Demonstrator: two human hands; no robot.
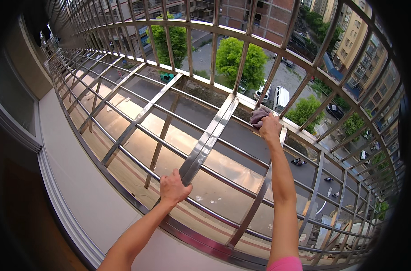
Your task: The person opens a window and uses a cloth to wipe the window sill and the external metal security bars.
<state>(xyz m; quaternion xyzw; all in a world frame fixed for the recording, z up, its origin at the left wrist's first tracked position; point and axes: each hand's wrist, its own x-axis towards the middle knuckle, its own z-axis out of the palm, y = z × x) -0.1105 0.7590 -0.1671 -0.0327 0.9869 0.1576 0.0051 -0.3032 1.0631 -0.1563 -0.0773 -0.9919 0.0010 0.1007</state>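
A stainless steel window cage spreads out before me, its floor made of flat cross bars (209, 137) and round rods. My left hand (174, 187) grips the near part of a wide flat cross bar, fingers wrapped over its edge. Stretched out to the far side, my right hand (271, 126) holds a bunched purple-grey cloth (259, 117) against the outer bottom rail (247, 100), at the foot of the upright bars. Part of the cloth is hidden by my fingers.
Upright bars (242, 67) close off the far side. Nearest me runs a pale window sill (90, 162) with a sliding window track (61, 203) at left. Through the gaps, far below, show a metal-like canopy (178, 135), a road, trees and parked vehicles, including a white van (281, 98).
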